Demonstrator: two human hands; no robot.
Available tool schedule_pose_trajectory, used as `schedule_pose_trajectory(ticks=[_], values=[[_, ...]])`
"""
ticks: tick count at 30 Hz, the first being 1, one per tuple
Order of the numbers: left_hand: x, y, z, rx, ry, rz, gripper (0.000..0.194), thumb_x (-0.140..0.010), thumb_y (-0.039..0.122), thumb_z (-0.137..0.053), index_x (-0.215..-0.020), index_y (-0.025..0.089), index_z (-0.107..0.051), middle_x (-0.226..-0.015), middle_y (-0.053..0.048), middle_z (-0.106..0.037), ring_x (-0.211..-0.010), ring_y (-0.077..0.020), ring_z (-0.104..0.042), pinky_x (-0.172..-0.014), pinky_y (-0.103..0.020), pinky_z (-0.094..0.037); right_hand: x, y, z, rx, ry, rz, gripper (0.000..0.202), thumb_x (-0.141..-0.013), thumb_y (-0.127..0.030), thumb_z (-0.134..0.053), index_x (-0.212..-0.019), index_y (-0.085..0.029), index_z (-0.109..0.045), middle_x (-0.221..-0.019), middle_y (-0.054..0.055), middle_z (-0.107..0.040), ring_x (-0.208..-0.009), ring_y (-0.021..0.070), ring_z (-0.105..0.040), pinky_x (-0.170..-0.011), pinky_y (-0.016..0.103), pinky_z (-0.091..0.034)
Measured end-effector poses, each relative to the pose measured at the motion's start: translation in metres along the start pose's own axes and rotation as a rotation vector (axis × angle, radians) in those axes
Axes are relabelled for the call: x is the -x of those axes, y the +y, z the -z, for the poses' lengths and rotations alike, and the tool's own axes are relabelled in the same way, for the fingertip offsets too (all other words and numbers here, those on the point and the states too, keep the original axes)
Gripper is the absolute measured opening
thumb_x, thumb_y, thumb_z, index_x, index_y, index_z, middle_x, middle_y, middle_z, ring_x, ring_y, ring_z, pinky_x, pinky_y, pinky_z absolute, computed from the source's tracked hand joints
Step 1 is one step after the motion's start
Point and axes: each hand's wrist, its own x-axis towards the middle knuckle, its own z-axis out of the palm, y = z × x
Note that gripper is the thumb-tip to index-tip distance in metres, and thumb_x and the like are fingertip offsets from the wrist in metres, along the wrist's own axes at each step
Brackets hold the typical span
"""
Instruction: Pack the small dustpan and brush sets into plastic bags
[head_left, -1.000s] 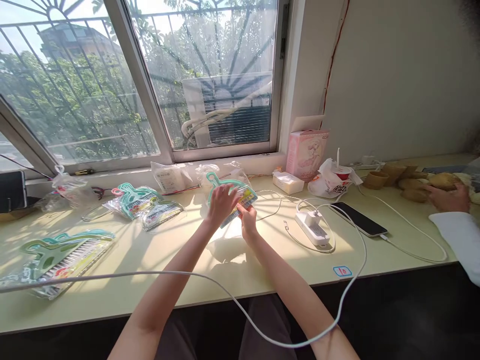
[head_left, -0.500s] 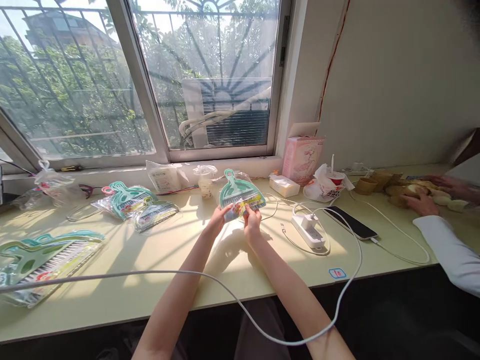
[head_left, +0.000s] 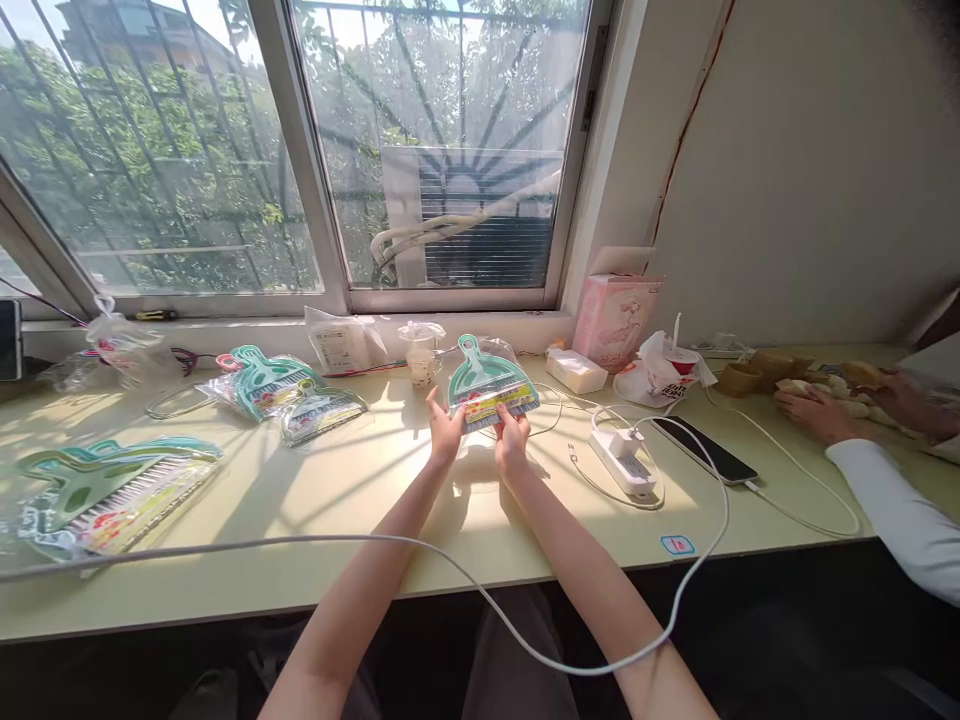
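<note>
Between my two hands is a small green dustpan and brush set (head_left: 486, 378) in clear wrap, with a yellow label along its lower edge. My left hand (head_left: 445, 428) grips the lower left corner, thumb on the label. On the lower right edge, my right hand (head_left: 513, 432) pinches the same set. Its handle points up toward the window. To the left lie more wrapped sets: a teal one (head_left: 262, 378), a small green one (head_left: 321, 412) and larger ones (head_left: 120, 490) near the table's left front.
A white power strip (head_left: 624, 464), a black phone (head_left: 705, 450) and loose cables lie to the right. A white cable (head_left: 465, 572) crosses over my forearms. Behind stand a cup (head_left: 421, 358) and a pink box (head_left: 616, 318). A person's hands (head_left: 821, 412) work at far right.
The view has shifted slightly. The held set is tilted so its label shows more fully, and some fingers of my left hand have lifted away from it. The other person's hands have moved left.
</note>
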Motion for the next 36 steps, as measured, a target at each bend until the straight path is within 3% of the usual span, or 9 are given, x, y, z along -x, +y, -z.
schedule_pose_trajectory(ticks=[4,7,12,15,19,23,28,32,36], values=[[0.005,0.002,-0.004,-0.025,0.130,0.049,0.065,-0.097,0.026,-0.086,-0.155,0.023,-0.057,-0.137,-0.017,-0.080,-0.146,-0.0377,-0.074,-0.125,-0.052,-0.059,0.004,-0.004,-0.001,0.020,0.006,-0.008,0.041,-0.083,-0.034,-0.096,-0.115,-0.023,-0.073,-0.118,0.009,-0.088,-0.126,0.0294,-0.083,-0.112,0.045,-0.070],[0.014,0.003,-0.006,0.075,0.126,0.069,0.073,-0.097,0.034,-0.089,-0.160,0.024,-0.054,-0.141,-0.017,-0.079,-0.141,-0.0367,-0.076,-0.117,-0.046,-0.064,0.008,-0.006,-0.002,0.057,-0.015,-0.004,0.043,-0.086,-0.036,-0.093,-0.122,-0.023,-0.073,-0.122,0.010,-0.088,-0.127,0.0288,-0.083,-0.115,0.046,-0.069],[0.035,-0.005,-0.015,0.107,-0.062,0.189,0.072,-0.105,0.040,-0.076,-0.170,0.024,-0.048,-0.127,-0.012,-0.084,-0.085,-0.0272,-0.084,-0.087,-0.041,-0.069,0.004,-0.010,0.001,0.006,0.040,-0.010,0.039,-0.090,-0.037,-0.090,-0.123,-0.025,-0.073,-0.125,0.009,-0.087,-0.122,0.0252,-0.085,-0.114,0.043,-0.070],[0.037,-0.011,-0.017,0.087,-0.279,0.285,0.062,-0.103,0.040,-0.079,-0.160,0.021,-0.061,-0.102,-0.010,-0.086,-0.069,-0.0259,-0.079,-0.090,-0.045,-0.068,-0.004,-0.014,0.009,0.006,0.114,-0.028,0.036,-0.095,-0.041,-0.087,-0.125,-0.028,-0.072,-0.121,0.007,-0.087,-0.115,0.0264,-0.086,-0.104,0.047,-0.075],[0.021,-0.009,-0.005,0.088,-0.516,0.396,0.053,-0.096,0.052,-0.088,-0.139,0.022,-0.079,-0.095,-0.015,-0.087,-0.083,-0.0337,-0.082,-0.111,-0.054,-0.064,-0.018,-0.018,0.018,0.026,0.204,0.004,0.036,-0.095,-0.044,-0.086,-0.122,-0.027,-0.069,-0.118,0.007,-0.086,-0.113,0.0260,-0.086,-0.100,0.043,-0.076],[0.003,0.006,0.014,0.176,-0.328,0.413,0.049,-0.106,0.064,-0.073,-0.129,0.023,-0.084,-0.109,-0.018,-0.087,-0.127,-0.0393,-0.081,-0.131,-0.057,-0.053,-0.021,-0.019,0.013,0.071,0.107,0.011,0.028,-0.091,-0.038,-0.086,-0.111,-0.027,-0.069,-0.109,0.004,-0.085,-0.110,0.0233,-0.085,-0.102,0.038,-0.074],[-0.008,0.026,0.035,0.583,-0.185,0.326,0.073,-0.120,0.069,-0.029,-0.148,0.018,-0.073,-0.144,-0.021,-0.081,-0.155,-0.0323,-0.068,-0.130,-0.052,-0.054,0.003,-0.018,-0.004,0.095,-0.209,-0.244,0.023,-0.082,-0.013,-0.086,-0.098,-0.024,-0.073,-0.093,0.003,-0.084,-0.104,0.0257,-0.085,-0.094,0.038,-0.074],[-0.002,0.028,0.047,0.596,-0.308,0.284,0.066,-0.119,0.065,-0.039,-0.155,0.020,-0.071,-0.144,-0.020,-0.080,-0.159,-0.0334,-0.064,-0.125,-0.055,-0.058,0.038,-0.008,-0.013,0.174,-0.443,-0.417,0.031,-0.072,-0.003,-0.092,-0.093,-0.019,-0.075,-0.085,0.007,-0.084,-0.098,0.0326,-0.086,-0.089,0.043,-0.074],[0.019,0.025,0.044,0.508,-0.365,0.209,0.069,-0.109,0.073,-0.058,-0.158,0.026,-0.071,-0.150,-0.019,-0.078,-0.160,-0.0376,-0.063,-0.123,-0.056,-0.061,0.061,0.007,-0.010,0.196,-0.614,-0.407,0.045,-0.062,-0.010,-0.100,-0.098,-0.023,-0.076,-0.093,0.004,-0.088,-0.093,0.0314,-0.086,-0.084,0.047,-0.075]])
